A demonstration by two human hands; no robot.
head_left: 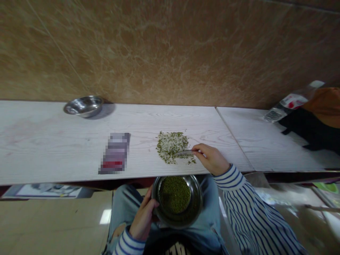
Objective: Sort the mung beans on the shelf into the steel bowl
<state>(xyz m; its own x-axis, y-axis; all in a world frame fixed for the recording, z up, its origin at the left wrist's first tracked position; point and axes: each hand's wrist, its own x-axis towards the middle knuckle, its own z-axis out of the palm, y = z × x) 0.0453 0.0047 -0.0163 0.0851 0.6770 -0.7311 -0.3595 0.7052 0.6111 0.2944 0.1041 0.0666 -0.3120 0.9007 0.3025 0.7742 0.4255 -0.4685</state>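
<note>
Thumb and forefinger of my right hand (213, 159) close on the end of a slim metal utensil (183, 153), its far end reaching left into a mound of mixed white and green grains (172, 144) spread on a pale wood-grained counter (138, 122). The fingers of my left hand (142, 219) grip the left side of a wide metal bowl (197, 209), the thumb over its rim and the other fingers mostly hidden along the outside. Small green grains (175, 194) lie inside the bowl, which sits just below the counter's front edge, above a lap in light blue jeans (212, 212).

Blue-and-white striped sleeves (255, 212) cover both of my wrists. A few loose grains are scattered around the mound's edges, most visibly on the side near the right hand. To the left of the mound, a pixelated rectangular item (115, 152) with a red band lies near the front edge. Farther back and to the left, a smaller metal bowl (84, 106) rests close to a brown marbled wall (159, 53). On the far right, a clear plastic bottle (288, 102) with a white cap and a red-and-white label lies beside a black and orange-brown item (316, 124) whose nature I cannot tell. Shiny beige floor tiles (79, 226) show below the counter at left.
</note>
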